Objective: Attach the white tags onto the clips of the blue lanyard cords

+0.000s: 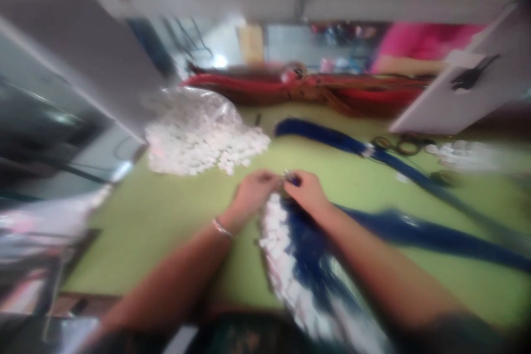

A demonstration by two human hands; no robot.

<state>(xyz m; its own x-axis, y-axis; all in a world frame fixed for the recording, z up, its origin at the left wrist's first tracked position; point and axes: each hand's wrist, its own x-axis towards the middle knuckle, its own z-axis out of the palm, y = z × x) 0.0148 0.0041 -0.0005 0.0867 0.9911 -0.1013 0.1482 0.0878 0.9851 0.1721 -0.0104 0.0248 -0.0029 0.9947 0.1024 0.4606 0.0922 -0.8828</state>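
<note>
A bundle of blue strands (305, 243), edged on its left with a row of small white pieces, lies on the green bench (166, 215) right in front of the person and runs from the near edge up to the hands. Its far tip sits between the two hands, which meet at the middle of the bench. The left hand (255, 191) has its fingers drawn narrow and pinched on that tip. The right hand (307, 191) is closed on it from the other side, the fingertips of both hands almost touching. The picture is blurred, so the exact hold of each finger cannot be told. A thin bracelet (222, 228) circles the left wrist.

Just beyond the left hand is a heap of small white pieces (199, 138), partly in clear plastic. To the right of the hands a second blue length (435, 235) trails off across the bench, and farther back a third blue bundle (323, 135) lies slantwise. Near it rest scissors (400, 145) and a smaller scatter of white pieces (468, 156). Along the far edge of the bench lies a red bundle (332, 91). Behind it, at the upper right, is another person in a pink top (418, 44).
</note>
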